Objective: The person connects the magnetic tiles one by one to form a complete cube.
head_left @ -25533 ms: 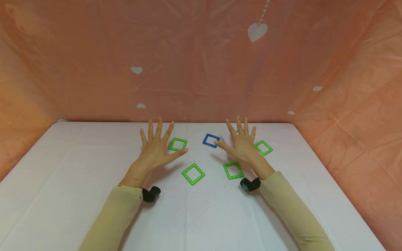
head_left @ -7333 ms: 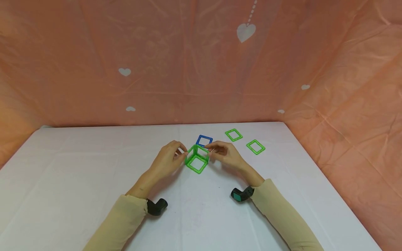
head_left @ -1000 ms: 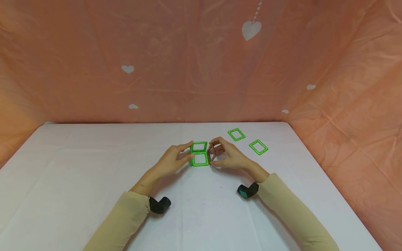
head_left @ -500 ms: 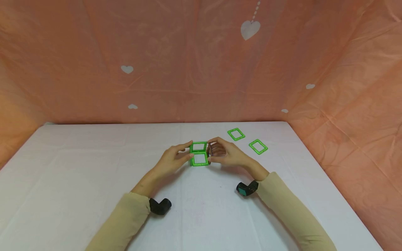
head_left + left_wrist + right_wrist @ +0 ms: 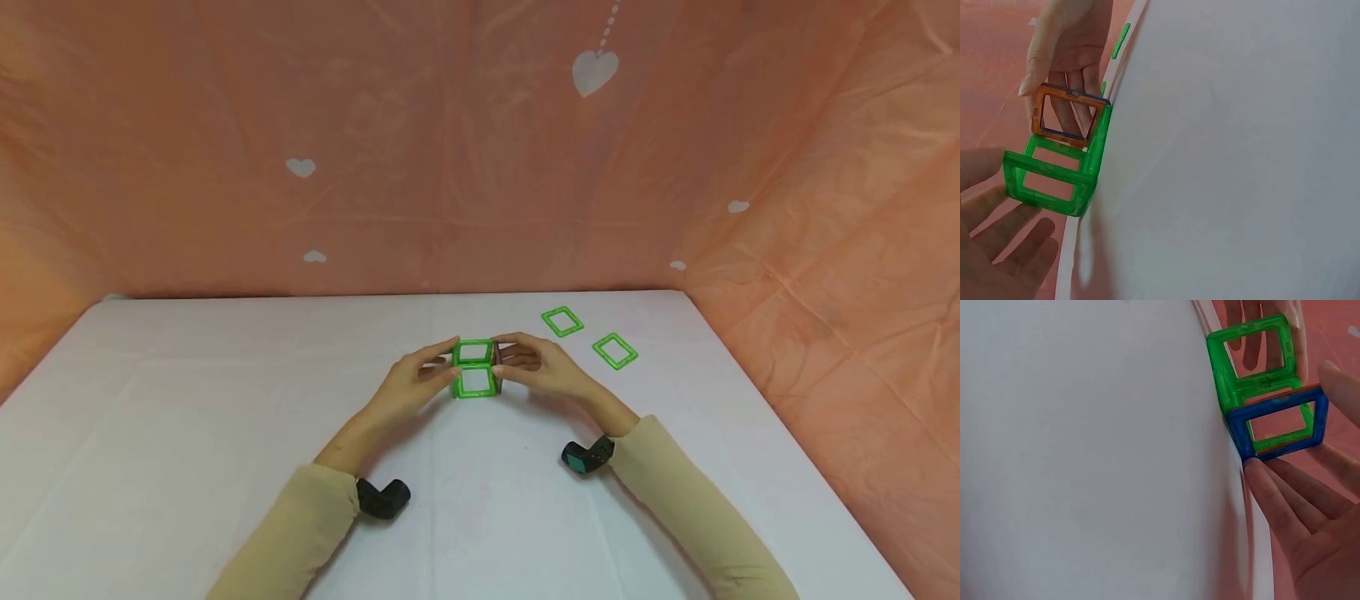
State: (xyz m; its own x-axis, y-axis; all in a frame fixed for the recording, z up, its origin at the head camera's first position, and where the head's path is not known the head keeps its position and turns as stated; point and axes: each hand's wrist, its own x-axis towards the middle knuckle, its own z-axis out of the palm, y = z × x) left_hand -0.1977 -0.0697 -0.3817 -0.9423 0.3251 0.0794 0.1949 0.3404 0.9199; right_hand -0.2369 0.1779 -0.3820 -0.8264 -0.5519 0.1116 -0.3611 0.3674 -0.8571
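Three green magnetic tiles (image 5: 477, 395), open square frames, stand joined as a corner: one flat on the white table, one upright at the back, one upright on the left. My left hand (image 5: 408, 382) pinches the left upright by its edges between thumb and index finger. On the right side a blue tile (image 5: 1320, 419) stands upright; its inner face looks orange in the left wrist view. My right hand (image 5: 543, 365) pinches this tile between thumb and index finger. It meets the green tiles along its edge; in the head view only a thin strip of it shows.
Two loose green tiles, one farther back (image 5: 562, 322) and one to the right (image 5: 615, 351), lie flat beyond my right hand. An orange cloth (image 5: 480, 167) with pale hearts hangs behind the white table (image 5: 225, 400).
Over the last second my right hand brings the blue tile leftward against the green tiles and straightens it upright. Earlier all tiles lay flat and apart; the left hand now stays put.
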